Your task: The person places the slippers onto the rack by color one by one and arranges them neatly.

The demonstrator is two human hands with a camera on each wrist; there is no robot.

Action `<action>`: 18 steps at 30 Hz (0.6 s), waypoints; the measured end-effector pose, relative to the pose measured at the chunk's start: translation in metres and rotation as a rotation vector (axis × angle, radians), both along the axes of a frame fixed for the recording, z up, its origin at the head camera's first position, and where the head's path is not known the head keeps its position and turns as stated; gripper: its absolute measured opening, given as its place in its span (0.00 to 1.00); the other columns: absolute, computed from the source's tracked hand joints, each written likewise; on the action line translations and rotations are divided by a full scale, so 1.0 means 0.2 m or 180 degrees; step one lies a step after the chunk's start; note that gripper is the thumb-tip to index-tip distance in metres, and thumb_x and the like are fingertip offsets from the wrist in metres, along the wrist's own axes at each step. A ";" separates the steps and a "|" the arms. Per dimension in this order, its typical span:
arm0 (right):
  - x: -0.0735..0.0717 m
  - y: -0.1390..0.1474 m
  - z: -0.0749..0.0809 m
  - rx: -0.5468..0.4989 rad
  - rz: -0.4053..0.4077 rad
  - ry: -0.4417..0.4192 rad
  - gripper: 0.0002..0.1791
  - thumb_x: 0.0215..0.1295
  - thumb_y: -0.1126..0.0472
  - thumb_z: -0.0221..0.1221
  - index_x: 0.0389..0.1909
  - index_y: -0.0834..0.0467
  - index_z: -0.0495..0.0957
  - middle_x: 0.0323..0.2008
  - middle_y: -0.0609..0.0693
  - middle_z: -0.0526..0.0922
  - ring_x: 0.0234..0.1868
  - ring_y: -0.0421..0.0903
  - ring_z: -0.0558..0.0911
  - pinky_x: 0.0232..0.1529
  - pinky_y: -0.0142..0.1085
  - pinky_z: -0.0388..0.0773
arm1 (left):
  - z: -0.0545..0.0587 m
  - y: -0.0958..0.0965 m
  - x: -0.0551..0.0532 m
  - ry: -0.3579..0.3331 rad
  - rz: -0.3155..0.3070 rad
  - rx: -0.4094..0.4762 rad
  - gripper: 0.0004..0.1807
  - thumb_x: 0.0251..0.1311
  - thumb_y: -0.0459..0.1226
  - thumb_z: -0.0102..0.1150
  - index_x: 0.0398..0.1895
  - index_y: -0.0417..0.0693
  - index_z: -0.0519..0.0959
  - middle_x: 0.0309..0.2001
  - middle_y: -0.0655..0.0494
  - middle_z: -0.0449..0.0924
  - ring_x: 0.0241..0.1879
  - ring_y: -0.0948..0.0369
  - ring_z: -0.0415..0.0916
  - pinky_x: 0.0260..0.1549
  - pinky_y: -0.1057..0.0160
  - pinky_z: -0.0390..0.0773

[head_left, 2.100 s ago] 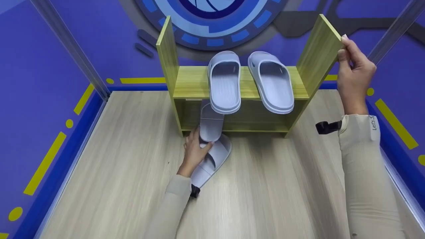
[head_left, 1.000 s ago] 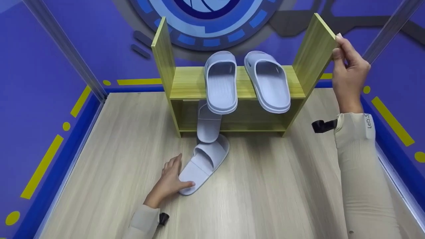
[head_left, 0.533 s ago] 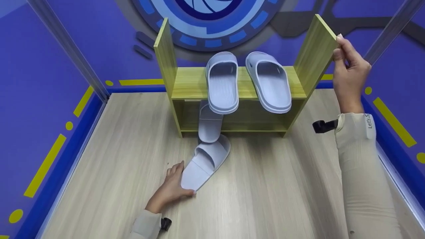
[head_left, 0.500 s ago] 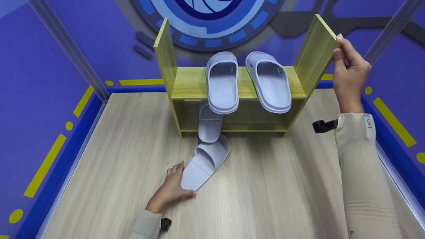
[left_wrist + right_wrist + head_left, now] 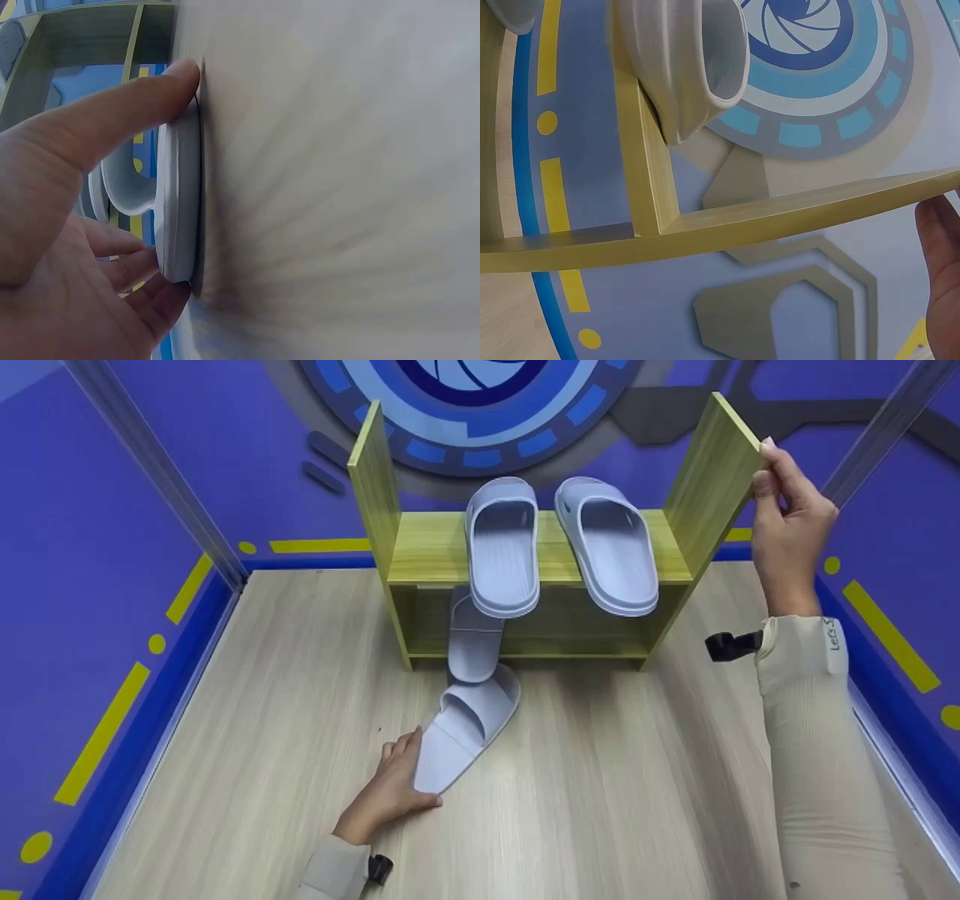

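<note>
In the head view my left hand (image 5: pixel 390 791) grips the heel end of a light grey slide slipper (image 5: pixel 454 750) on the floor, toe toward the rack. The left wrist view shows its thumb on one edge of the slipper (image 5: pixel 178 202) and its fingers on the other. A second grey slide slipper (image 5: pixel 474 654) stands on the rack's lower level, heel jutting out above the first one's toe. At upper right my right hand (image 5: pixel 795 521) pinches the front edge of the wooden shoe rack's right side panel (image 5: pixel 709 487); the right wrist view shows its fingertips at this panel (image 5: pixel 795 217).
Two grey-blue clogs, a left one (image 5: pixel 504 559) and a right one (image 5: pixel 619 559), sit on the upper shelf (image 5: pixel 427 547) with heels overhanging its front. Blue printed walls (image 5: pixel 97 547) enclose the wood-grain floor (image 5: pixel 600 810) at the back and both sides.
My left hand has left the heel of the slide slipper on the rack, moved down and toward me, and taken hold of the floor slipper's heel. My right hand has stayed on the panel.
</note>
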State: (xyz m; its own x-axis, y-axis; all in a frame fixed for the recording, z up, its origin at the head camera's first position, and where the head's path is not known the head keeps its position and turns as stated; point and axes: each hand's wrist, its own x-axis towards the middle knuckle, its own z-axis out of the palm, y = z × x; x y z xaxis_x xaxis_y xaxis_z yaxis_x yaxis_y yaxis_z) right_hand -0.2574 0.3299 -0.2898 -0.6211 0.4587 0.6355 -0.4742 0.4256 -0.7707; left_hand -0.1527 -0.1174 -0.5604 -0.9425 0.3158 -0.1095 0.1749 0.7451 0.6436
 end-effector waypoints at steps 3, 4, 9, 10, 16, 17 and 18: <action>0.00 0.00 0.00 0.0013 -0.0017 -0.0027 0.17 0.65 0.64 0.57 0.54 0.55 0.81 0.57 0.52 0.80 0.51 0.38 0.81 0.52 0.26 0.76 | 0.00 0.00 0.00 0.0021 -0.0011 0.0002 0.61 0.35 0.40 0.80 0.72 0.31 0.52 0.68 0.37 0.60 0.63 0.45 0.56 0.61 0.47 0.66; 0.00 0.00 0.00 0.0023 -0.0028 -0.0041 0.17 0.65 0.63 0.57 0.54 0.54 0.81 0.57 0.52 0.80 0.51 0.38 0.81 0.53 0.26 0.76 | 0.00 0.00 0.00 0.0028 -0.0006 0.0000 0.61 0.35 0.40 0.80 0.72 0.31 0.52 0.67 0.37 0.60 0.63 0.45 0.56 0.60 0.47 0.67; 0.00 0.00 0.00 0.0028 -0.0053 -0.0071 0.17 0.65 0.63 0.57 0.54 0.54 0.80 0.56 0.51 0.81 0.49 0.37 0.81 0.52 0.26 0.76 | 0.00 0.00 0.00 0.0032 0.0038 0.0090 0.60 0.34 0.38 0.80 0.71 0.30 0.54 0.63 0.38 0.61 0.62 0.46 0.57 0.60 0.47 0.67; 0.00 0.00 0.00 0.0033 -0.0058 -0.0069 0.17 0.65 0.63 0.57 0.54 0.54 0.80 0.56 0.51 0.81 0.49 0.37 0.81 0.52 0.26 0.76 | -0.01 0.00 0.00 0.0032 0.0049 0.0114 0.60 0.34 0.38 0.80 0.71 0.29 0.55 0.63 0.38 0.61 0.61 0.46 0.57 0.60 0.47 0.67; 0.00 0.00 0.00 0.0047 -0.0063 -0.0051 0.17 0.65 0.63 0.57 0.55 0.55 0.80 0.54 0.51 0.83 0.46 0.37 0.81 0.51 0.25 0.76 | -0.01 0.00 0.00 0.0043 0.0072 0.0210 0.57 0.33 0.37 0.80 0.69 0.28 0.58 0.59 0.39 0.61 0.60 0.47 0.57 0.59 0.47 0.67; 0.00 0.00 0.00 0.0051 -0.0064 -0.0047 0.17 0.65 0.63 0.57 0.55 0.55 0.80 0.53 0.50 0.83 0.45 0.37 0.81 0.51 0.25 0.76 | -0.01 0.00 0.00 0.0048 0.0066 0.0219 0.57 0.33 0.37 0.80 0.69 0.29 0.59 0.58 0.40 0.61 0.59 0.47 0.57 0.59 0.47 0.68; 0.00 0.00 -0.01 0.0049 -0.0058 -0.0037 0.17 0.65 0.63 0.57 0.55 0.56 0.80 0.53 0.50 0.83 0.45 0.37 0.81 0.50 0.25 0.76 | 0.00 0.00 0.00 0.0060 0.0060 0.0227 0.57 0.32 0.37 0.80 0.68 0.29 0.59 0.58 0.40 0.62 0.59 0.47 0.57 0.58 0.47 0.68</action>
